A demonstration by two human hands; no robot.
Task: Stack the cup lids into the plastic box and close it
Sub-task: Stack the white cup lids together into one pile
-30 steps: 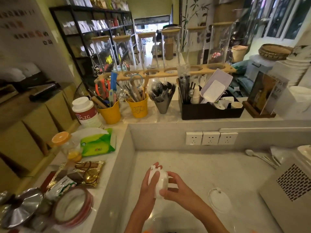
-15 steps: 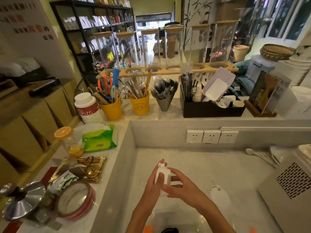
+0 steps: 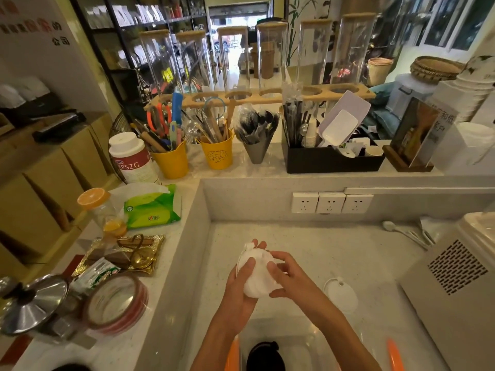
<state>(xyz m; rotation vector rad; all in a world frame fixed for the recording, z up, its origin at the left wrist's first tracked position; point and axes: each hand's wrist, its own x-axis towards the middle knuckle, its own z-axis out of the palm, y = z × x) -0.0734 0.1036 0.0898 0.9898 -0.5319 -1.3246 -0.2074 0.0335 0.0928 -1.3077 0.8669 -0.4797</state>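
Both hands hold a small stack of white translucent cup lids (image 3: pixel 256 274) above the low counter. My left hand (image 3: pixel 241 286) wraps the stack from the left and below; my right hand (image 3: pixel 288 277) pinches its right side with fingertips. One more white lid (image 3: pixel 340 293) lies flat on the counter to the right of my hands. Directly below my forearms, at the bottom edge, stands the clear plastic box (image 3: pixel 302 344) with orange clips (image 3: pixel 393 354), open on top, with a dark object (image 3: pixel 265 356) inside.
A beige appliance (image 3: pixel 455 279) with a vent grille stands at the right. White spoons (image 3: pixel 404 231) lie at the back right under the wall sockets (image 3: pixel 330 202). On the raised left ledge sit a tape roll (image 3: pixel 115 303), a pot lid (image 3: pixel 34 303), a gold tray (image 3: pixel 120 254) and a green wipes pack (image 3: pixel 152 207).
The lid stack has turned in my hands from edge-on to showing its broad face, and my view has tilted down so more of the box shows.
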